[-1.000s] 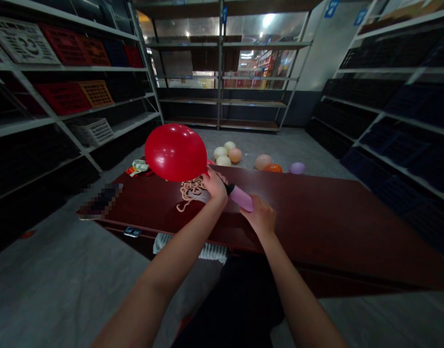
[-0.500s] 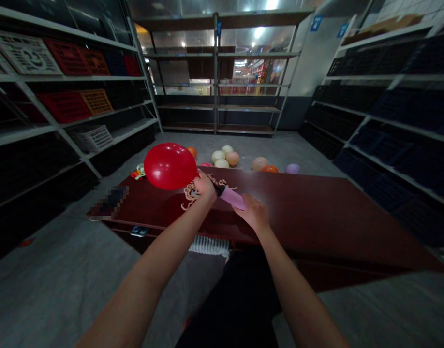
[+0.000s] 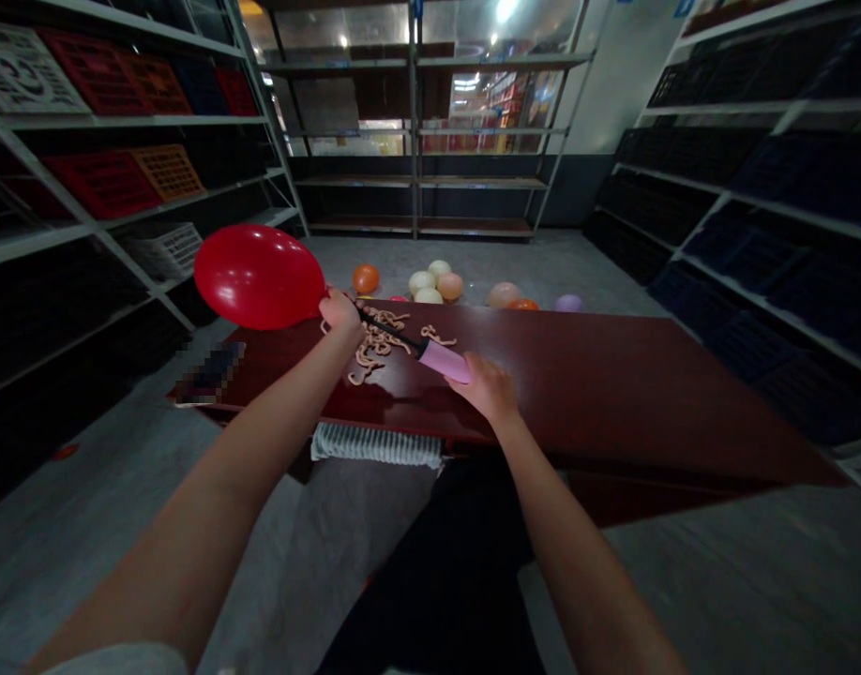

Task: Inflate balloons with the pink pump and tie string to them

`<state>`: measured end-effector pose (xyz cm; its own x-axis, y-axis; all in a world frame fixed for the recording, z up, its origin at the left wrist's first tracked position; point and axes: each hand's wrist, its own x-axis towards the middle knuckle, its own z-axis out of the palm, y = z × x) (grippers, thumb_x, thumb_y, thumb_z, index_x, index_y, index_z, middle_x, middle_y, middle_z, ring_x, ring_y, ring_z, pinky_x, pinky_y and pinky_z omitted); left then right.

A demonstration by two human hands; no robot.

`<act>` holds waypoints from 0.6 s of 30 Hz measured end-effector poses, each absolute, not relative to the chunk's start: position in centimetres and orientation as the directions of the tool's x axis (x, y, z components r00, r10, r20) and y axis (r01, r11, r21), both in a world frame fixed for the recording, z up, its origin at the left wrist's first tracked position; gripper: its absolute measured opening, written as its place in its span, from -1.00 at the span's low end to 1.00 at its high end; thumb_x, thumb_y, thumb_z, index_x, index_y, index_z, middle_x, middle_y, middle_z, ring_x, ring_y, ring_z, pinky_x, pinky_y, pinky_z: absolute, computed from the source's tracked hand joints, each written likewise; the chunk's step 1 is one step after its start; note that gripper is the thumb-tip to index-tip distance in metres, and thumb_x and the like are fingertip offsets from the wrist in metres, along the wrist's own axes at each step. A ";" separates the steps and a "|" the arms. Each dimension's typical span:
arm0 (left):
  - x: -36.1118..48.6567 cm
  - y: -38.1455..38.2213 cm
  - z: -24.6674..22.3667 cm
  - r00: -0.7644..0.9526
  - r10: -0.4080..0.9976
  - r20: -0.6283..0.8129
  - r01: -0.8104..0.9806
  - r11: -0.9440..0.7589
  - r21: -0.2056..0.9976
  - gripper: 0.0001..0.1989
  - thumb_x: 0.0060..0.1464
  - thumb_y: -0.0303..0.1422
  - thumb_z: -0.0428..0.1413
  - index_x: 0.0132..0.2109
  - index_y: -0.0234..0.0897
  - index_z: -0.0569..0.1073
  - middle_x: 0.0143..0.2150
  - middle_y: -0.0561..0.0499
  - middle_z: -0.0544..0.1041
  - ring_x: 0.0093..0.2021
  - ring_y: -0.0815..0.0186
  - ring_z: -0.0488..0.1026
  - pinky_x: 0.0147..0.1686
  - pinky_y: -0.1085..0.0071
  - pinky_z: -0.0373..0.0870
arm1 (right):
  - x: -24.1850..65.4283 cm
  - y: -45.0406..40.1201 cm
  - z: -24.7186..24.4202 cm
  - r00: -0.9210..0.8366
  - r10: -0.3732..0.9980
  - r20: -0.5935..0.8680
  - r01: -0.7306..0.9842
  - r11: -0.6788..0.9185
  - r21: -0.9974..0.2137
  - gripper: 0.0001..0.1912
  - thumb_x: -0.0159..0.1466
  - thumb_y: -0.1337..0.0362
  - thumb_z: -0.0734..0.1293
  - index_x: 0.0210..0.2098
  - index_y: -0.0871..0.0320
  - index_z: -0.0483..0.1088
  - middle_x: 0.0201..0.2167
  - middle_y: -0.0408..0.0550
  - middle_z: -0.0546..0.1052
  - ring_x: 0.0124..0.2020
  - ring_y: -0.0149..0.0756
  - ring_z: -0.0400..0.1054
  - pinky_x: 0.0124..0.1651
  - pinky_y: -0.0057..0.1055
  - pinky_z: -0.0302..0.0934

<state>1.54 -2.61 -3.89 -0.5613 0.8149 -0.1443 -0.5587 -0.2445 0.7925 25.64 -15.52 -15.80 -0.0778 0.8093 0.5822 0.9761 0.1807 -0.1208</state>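
Observation:
A large inflated red balloon (image 3: 258,277) hangs to the left above the table. My left hand (image 3: 341,311) is closed around its neck, where it meets the end of a hand pump (image 3: 445,361). The pump has a pink barrel and a thin black rod, drawn out long between my hands. Closed round the barrel's near end is my right hand (image 3: 492,386). Beneath the rod, a loose pile of thin, curly beige pieces (image 3: 375,349), which look like uninflated balloons, lies on the dark red table (image 3: 578,375).
Beyond the table, several inflated balloons (image 3: 422,282) rest on the floor, including an orange balloon (image 3: 366,278) and a purple balloon (image 3: 568,303). A blurred flat object (image 3: 209,373) lies at the table's left corner. Metal shelves (image 3: 415,178) surround the area, with crates at both sides.
My left hand has moved left with the red balloon, away from my right hand. The pump's black rod now shows at greater length. The view has tilted down slightly.

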 end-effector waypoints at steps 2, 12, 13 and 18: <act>0.4 -2.3 -3.1 -0.579 0.800 -0.157 -0.556 -0.246 0.794 -0.61 0.43 -0.29 -0.15 -0.44 -0.20 0.09 -0.68 0.21 0.11 -0.76 0.49 0.10 -0.72 0.54 0.06 | 25.5 -15.5 -15.8 -0.083 0.805 0.587 0.975 0.188 -0.120 -0.66 0.27 -0.03 0.37 -0.18 0.11 0.46 -0.32 -0.04 0.62 -0.34 -0.27 0.47 -0.36 -0.37 -0.02; 3.7 -1.5 -3.1 -0.593 0.797 -0.116 -0.577 -0.319 0.752 -0.54 0.43 -0.19 -0.11 -0.48 -0.21 0.08 -0.66 0.20 0.08 -0.74 0.49 0.08 -0.74 0.54 0.03 | 26.3 -15.0 -15.7 -0.009 0.808 0.589 0.975 0.136 -0.173 -0.71 0.28 0.02 0.35 -0.22 0.12 0.46 -0.37 -0.02 0.60 -0.39 -0.24 0.41 -0.38 -0.34 -0.05; 4.3 -1.5 -3.3 -0.582 0.805 -0.112 -0.579 -0.315 0.752 -0.54 0.43 -0.17 -0.11 -0.48 -0.21 0.08 -0.67 0.20 0.07 -0.75 0.49 0.08 -0.74 0.54 0.03 | 26.4 -15.0 -15.7 -0.008 0.806 0.592 0.975 0.139 -0.175 -0.71 0.29 0.02 0.35 -0.22 0.12 0.45 -0.37 -0.02 0.59 -0.39 -0.24 0.41 -0.38 -0.33 -0.04; 8.6 -2.7 -5.1 -0.509 0.858 -0.070 -0.598 -0.294 0.746 -0.57 0.41 -0.20 -0.08 -0.46 -0.20 0.08 -0.68 0.22 0.08 -0.76 0.52 0.07 -0.73 0.56 0.02 | 26.4 -14.9 -15.9 0.006 0.793 0.610 0.974 0.134 -0.184 -0.72 0.27 0.02 0.37 -0.26 0.12 0.44 -0.39 -0.05 0.59 -0.39 -0.24 0.42 -0.38 -0.35 -0.04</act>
<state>8.58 -2.70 -5.11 -0.5090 0.8579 -0.0704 -0.5981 -0.2936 0.7457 26.42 -14.92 -15.93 0.0060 0.7927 0.6096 0.9738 0.1341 -0.1839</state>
